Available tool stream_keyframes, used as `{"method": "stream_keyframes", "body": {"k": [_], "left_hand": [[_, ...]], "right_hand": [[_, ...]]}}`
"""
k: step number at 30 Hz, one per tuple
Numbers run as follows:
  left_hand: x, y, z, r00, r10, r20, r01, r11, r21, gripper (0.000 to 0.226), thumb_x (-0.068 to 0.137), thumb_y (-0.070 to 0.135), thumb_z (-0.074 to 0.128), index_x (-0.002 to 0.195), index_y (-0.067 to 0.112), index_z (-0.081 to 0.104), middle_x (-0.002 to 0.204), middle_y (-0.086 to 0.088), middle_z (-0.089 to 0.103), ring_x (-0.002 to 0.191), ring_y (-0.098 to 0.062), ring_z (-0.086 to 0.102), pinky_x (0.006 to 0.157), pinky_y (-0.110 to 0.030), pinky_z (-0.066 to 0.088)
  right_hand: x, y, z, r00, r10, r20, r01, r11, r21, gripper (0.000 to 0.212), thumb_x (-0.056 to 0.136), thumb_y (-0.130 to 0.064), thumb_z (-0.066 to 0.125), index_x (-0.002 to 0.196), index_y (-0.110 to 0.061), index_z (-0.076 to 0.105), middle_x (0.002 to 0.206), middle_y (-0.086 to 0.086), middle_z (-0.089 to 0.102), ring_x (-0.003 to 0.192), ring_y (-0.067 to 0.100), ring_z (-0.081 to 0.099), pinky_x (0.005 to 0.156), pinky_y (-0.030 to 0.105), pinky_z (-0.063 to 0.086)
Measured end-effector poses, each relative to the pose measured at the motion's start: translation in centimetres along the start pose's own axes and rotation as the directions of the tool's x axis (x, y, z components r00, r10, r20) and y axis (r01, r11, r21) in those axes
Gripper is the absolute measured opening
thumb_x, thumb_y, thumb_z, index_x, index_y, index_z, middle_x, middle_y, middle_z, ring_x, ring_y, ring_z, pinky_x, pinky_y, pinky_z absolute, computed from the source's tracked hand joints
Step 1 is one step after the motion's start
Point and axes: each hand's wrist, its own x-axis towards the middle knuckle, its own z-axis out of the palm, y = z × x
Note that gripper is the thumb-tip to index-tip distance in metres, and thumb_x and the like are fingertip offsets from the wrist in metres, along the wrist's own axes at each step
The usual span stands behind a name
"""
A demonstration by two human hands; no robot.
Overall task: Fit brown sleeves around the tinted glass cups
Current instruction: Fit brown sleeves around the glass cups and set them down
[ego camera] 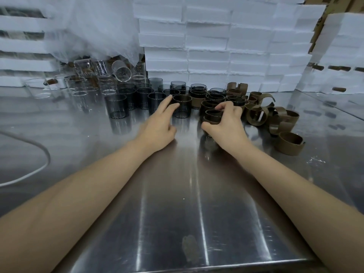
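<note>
Right hand (226,125) fingers pinching sleeved cup (213,117), left hand (159,125) fingers spread at bare cup (182,108)

The table (177,194) is brushed steel, glossy, streaked with reflections; the tinted cups (182,108) are smooth dark smoked glass, see-through; the clear cups (78,95) beside them are colourless glass, shiny; the brown sleeves (289,143) look matt, like card or stiff leatherette, which I cannot tell; the white blocks (208,46) behind look like foam, matt, rough-edged; a thin translucent plastic sheet (98,32) hangs crinkled.
</note>
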Motion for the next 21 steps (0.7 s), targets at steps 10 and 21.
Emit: {"method": "stream_keyframes", "body": {"k": [10, 21], "left_hand": [[0.5, -1.1, 0.1, 0.990, -0.016, 0.138, -0.014, 0.976, 0.218, 0.065, 0.096, 0.038, 0.045, 0.155, 0.033, 0.017, 0.162, 0.021, -0.007, 0.127, -0.020, 0.038, 0.075, -0.034, 0.040], [0.8, -1.3, 0.5, 0.988, -0.018, 0.152, -0.022, 0.966, 0.257, 0.065, 0.097, 0.044, 0.043, 0.155, 0.031, 0.017, 0.163, 0.018, -0.010, 0.131, -0.022, 0.035, 0.077, -0.033, 0.037]], "right_hand": [[1.0, 1.2, -1.3, 0.985, 0.072, -0.154, -0.110, 0.962, -0.250, 0.070, 0.076, -0.022, 0.072, 0.134, -0.012, 0.035, 0.135, 0.014, 0.040, 0.124, 0.032, 0.032, 0.098, 0.038, 0.035], [1.6, 2.3, -1.6, 0.973, 0.007, -0.229, -0.019, 0.999, -0.048, 0.040, 0.083, 0.002, 0.058, 0.119, -0.011, 0.049, 0.107, 0.007, 0.048, 0.078, 0.017, 0.048, 0.077, 0.028, 0.043]]}}
